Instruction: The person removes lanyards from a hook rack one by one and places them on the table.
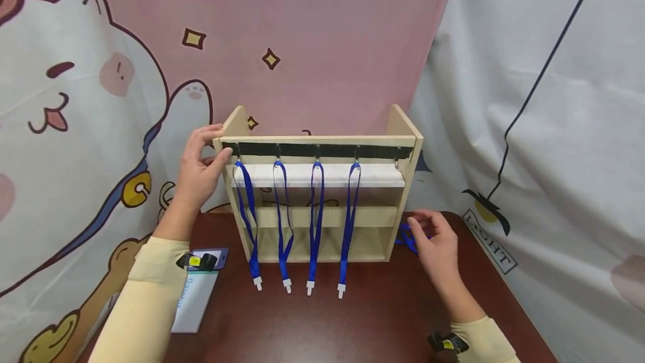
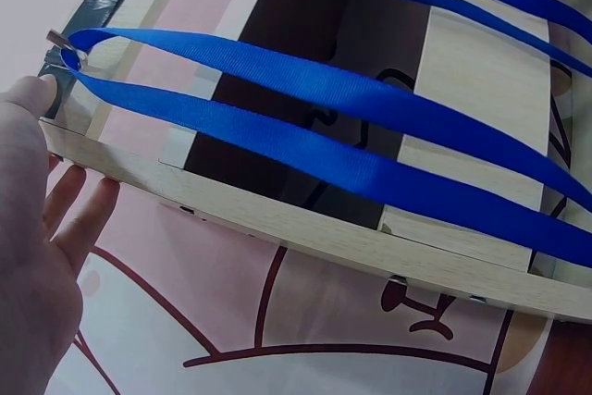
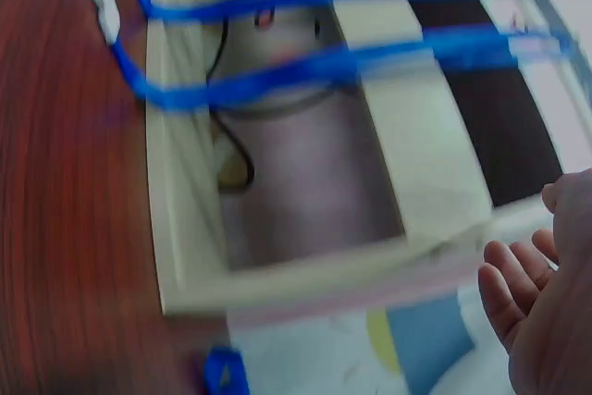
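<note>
A pale wooden rack (image 1: 317,216) stands upright on the table. My left hand (image 1: 199,170) grips its upper left corner, thumb at the end of the black strip (image 1: 297,150) and fingers around the side panel. Several blue lanyards (image 1: 346,223) with white clips hang from hooks along that strip; the rightmost hook (image 1: 397,164) bears none. Beyond the rack's lower right side lies another bundle of blue lanyard (image 1: 407,238), partly hidden by my right hand (image 1: 437,245). That hand has loosely bent fingers with nothing in them. The right wrist view shows it (image 3: 546,293) beside the rack's side panel, blurred.
Left of the rack, a white box or card (image 1: 195,302) with printed lettering lies on the dark red-brown table (image 1: 282,329), with a blue-framed badge holder (image 1: 218,256) at its far end. Printed cloth (image 1: 332,43) hangs behind and on both sides.
</note>
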`<state>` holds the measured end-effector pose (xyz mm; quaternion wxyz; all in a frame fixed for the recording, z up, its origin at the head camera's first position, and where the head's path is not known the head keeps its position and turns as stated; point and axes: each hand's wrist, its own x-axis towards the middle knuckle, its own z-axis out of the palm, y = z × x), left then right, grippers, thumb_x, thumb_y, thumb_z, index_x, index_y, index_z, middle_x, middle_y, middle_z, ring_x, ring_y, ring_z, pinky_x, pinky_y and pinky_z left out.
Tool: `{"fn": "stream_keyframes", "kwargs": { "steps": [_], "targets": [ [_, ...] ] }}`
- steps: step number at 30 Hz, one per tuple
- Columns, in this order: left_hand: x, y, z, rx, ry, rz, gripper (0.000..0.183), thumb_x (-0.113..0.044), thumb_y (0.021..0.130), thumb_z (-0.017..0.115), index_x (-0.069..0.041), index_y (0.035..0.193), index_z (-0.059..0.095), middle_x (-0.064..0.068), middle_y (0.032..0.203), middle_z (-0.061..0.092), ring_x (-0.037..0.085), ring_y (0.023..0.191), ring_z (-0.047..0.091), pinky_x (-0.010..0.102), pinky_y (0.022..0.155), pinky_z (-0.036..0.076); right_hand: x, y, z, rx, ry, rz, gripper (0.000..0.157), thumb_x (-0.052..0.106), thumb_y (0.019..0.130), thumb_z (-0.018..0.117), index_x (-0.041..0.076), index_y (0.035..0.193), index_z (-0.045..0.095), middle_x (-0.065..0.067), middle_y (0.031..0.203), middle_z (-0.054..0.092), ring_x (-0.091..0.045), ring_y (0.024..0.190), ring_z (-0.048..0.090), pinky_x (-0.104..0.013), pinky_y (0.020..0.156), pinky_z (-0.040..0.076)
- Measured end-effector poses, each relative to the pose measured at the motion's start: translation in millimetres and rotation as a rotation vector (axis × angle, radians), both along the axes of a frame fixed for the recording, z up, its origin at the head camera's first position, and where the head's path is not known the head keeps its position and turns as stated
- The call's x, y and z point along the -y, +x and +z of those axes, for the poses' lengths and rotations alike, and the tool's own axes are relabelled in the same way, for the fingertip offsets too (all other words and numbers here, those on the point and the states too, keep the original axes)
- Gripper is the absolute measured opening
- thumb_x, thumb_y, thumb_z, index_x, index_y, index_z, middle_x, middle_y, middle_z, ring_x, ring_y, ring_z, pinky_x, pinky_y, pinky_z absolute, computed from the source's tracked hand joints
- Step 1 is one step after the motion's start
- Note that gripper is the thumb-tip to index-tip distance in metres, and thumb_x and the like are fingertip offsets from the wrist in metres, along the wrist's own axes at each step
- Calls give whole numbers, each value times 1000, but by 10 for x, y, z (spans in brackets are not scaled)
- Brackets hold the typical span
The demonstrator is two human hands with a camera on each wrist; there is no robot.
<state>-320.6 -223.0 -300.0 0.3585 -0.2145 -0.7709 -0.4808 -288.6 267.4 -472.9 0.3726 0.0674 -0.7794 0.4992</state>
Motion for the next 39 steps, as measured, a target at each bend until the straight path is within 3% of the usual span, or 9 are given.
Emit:
{"fn": "stream_keyframes", "kwargs": {
  "steps": [5,12,19,27,39],
  "targets": [
    [12,-2,5,-22,19,-19,36,2,106,70,8,140,63,18,158,56,9,121,55,10,87,55,368,42,45,-51,15,135,27,-2,96,84,1,121,77,-13,106,75,-12,89,67,-11,75,53],
    [22,-6,27,-47,44,-49,36,6,103,73,10,137,65,22,153,59,8,118,58,11,86,58,788,8,41,-47,64,181,36,5,95,88,-1,126,71,-15,111,73,-24,89,73,-19,73,60],
    [45,-18,40,-24,81,-48,37,4,102,76,7,138,69,19,152,62,9,119,60,13,87,59,1133,-61,75,-7,85,108,48,14,94,92,0,133,68,-14,117,66,-28,98,70,-40,80,63],
    [74,-28,18,5,90,-37,39,2,101,78,5,139,70,16,152,63,10,119,60,13,88,58,1405,-96,59,9,47,5,54,18,93,93,-2,135,66,-12,115,63,-27,97,67,-43,82,60],
    [83,-30,22,9,91,-44,39,2,101,78,6,139,69,16,152,63,10,118,60,13,88,58,1523,-214,-34,-120,13,-84,29,14,94,91,0,114,75,-10,101,67,-26,92,68,-39,80,62]
  ]
}}
